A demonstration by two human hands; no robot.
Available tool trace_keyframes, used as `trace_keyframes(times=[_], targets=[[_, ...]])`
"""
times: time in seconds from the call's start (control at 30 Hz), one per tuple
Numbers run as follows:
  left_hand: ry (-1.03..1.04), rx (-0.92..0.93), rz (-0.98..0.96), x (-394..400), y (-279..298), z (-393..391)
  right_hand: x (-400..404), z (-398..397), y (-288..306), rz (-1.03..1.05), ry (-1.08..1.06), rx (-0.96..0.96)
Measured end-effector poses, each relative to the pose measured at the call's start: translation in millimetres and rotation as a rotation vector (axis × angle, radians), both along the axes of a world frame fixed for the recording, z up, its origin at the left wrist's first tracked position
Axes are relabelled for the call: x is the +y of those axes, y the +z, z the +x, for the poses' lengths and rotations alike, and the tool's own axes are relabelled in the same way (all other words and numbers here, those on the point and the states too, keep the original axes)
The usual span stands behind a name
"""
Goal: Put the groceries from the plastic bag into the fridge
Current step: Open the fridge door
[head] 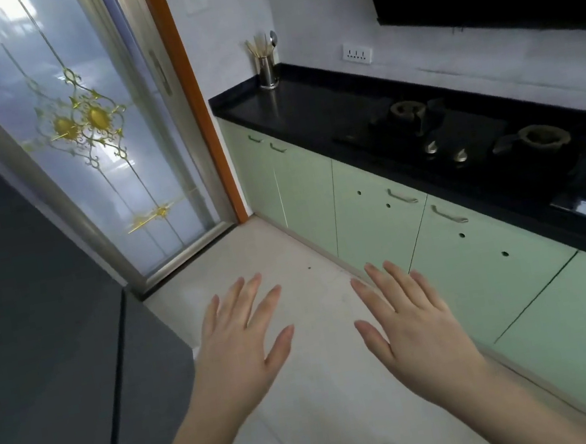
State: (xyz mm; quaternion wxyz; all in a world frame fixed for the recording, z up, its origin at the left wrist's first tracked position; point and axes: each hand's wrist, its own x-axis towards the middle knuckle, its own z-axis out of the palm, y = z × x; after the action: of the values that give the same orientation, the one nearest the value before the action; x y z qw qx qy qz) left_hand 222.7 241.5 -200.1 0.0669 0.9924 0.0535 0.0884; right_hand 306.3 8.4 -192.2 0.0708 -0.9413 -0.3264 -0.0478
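Glossy black stone-like countertop (302,104), shiny metal utensil holder (267,71), frosted glass door (76,141), matt green cabinets (370,208).

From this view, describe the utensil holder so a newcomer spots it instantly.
Find the black countertop along the right wall, above the green cabinets. At its far end, in the corner by the orange door frame, stands the utensil holder: a shiny metal cup holding chopsticks and a spoon, the only upright item there.
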Motion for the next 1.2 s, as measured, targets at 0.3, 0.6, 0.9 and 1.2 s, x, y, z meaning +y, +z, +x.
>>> trace_keyframes(times=[0.3,0.6,0.9,1.2], targets=[[0.240,0.107,0.003,9.6,-8.1,62.2,29.4,120.0,-24.4,0.021,0.142,0.034],[0.495,0.099,0.095,84.0,6.6,56.3,160.1,148.4,-35.4,0.036,0.466,0.070],[0.772,0.142,0.071,169.4,-10.4,-7.5,298.1,132.4,-13.6,-0.057,0.675,-0.011],[0.935,0.159,0.097,210.3,0.7,-25.4,379.1,132.7,-15.9,-0.081,0.865,-0.071]])
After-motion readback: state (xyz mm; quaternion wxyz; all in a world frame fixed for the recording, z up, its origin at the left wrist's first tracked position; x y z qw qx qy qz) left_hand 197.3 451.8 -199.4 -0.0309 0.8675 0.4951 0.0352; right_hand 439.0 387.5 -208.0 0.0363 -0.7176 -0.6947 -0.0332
